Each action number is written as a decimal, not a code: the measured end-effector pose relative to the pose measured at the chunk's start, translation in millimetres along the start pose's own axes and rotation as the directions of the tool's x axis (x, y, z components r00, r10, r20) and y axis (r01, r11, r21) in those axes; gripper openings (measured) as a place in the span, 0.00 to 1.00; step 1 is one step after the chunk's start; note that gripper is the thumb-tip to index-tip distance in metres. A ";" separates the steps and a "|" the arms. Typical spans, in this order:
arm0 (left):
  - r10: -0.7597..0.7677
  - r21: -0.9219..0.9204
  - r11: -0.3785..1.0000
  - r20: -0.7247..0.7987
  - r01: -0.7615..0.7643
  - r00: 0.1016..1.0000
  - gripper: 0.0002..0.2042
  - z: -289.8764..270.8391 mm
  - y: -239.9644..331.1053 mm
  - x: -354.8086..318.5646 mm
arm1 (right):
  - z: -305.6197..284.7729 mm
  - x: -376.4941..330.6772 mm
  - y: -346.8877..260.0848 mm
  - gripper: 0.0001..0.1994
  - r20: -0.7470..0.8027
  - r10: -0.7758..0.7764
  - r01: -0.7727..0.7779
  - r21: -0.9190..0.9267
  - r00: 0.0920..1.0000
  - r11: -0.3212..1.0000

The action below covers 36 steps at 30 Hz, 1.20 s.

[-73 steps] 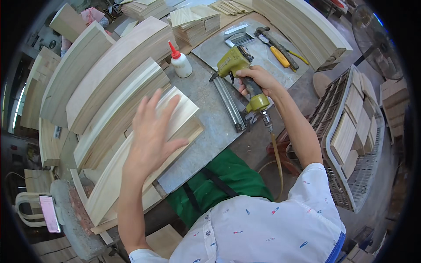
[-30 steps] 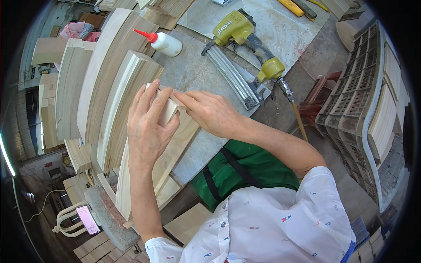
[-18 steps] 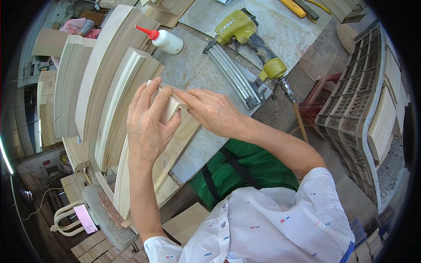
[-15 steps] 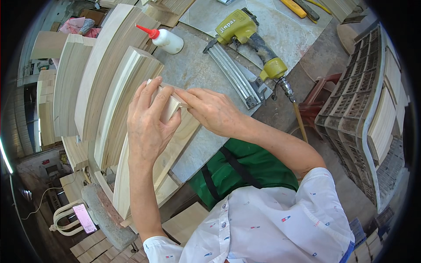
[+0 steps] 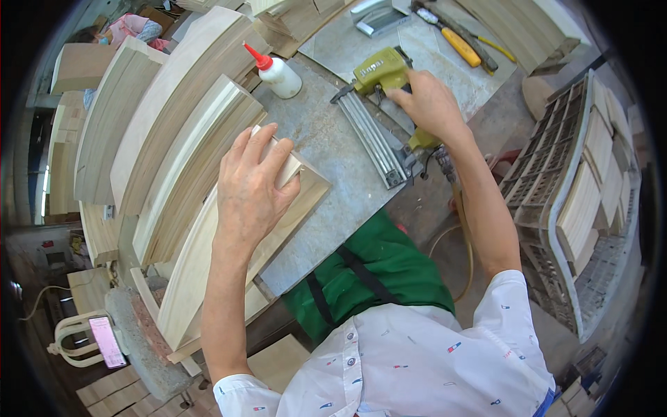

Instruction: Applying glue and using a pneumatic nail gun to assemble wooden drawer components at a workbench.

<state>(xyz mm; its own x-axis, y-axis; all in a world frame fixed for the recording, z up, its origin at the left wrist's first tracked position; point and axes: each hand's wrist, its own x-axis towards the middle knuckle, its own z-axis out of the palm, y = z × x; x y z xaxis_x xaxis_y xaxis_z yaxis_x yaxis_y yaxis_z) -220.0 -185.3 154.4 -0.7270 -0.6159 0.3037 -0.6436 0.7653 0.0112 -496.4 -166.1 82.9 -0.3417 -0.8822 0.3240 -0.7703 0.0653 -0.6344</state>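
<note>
My left hand (image 5: 251, 187) is closed on a small pale wooden block (image 5: 287, 172), thumb on one side and fingers on the other. It presses the block against the end of a curved wooden piece (image 5: 306, 192) on the table. Over the handle of a green nail gun (image 5: 376, 70) my right hand (image 5: 432, 105) is wrapped, hiding most of the grip. The gun lies on its side, with its silver magazine slanting toward me. A white glue bottle (image 5: 283, 78) with a red nozzle stands between the wood and the gun.
Stacked curved wooden pieces (image 5: 187, 149) fill the left. At the back lie a yellow-handled tool (image 5: 461, 47) and a metal stapler-like piece (image 5: 379, 17). An air hose (image 5: 464, 240) hangs from the gun. A plastic crate (image 5: 531, 201) with wood stands right; a phone (image 5: 107, 342) is lower left.
My right hand has left the wooden block and reached forward and right onto the nail gun's handle. My left hand still holds the block. The view has shifted slightly.
</note>
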 end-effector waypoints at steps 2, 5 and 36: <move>0.002 -0.018 1.000 -0.034 -0.003 0.999 0.19 3.3 -1.5 0.6 | 9.4 10.3 17.9 0.22 0.194 0.225 -0.164 -0.287 0.955 0.944; 0.015 -0.030 0.999 -0.057 -0.016 0.998 0.18 5.0 -3.8 -1.7 | 13.6 25.2 34.7 0.26 0.213 0.323 -0.290 -0.174 0.922 0.941; 0.015 -0.099 0.995 -0.113 -0.026 0.993 0.18 11.9 -11.6 -8.8 | -127.5 -5.6 -192.2 0.16 0.719 0.002 0.013 -0.016 0.695 1.000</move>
<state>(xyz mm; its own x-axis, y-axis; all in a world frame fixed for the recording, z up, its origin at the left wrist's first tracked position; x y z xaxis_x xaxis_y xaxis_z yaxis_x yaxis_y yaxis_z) -209.0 -191.0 140.3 -0.7047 -0.5793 0.4097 -0.5976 0.7959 0.0973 -415.1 -114.2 292.5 0.1478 -0.9483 -0.2807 -0.7831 0.0611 -0.6189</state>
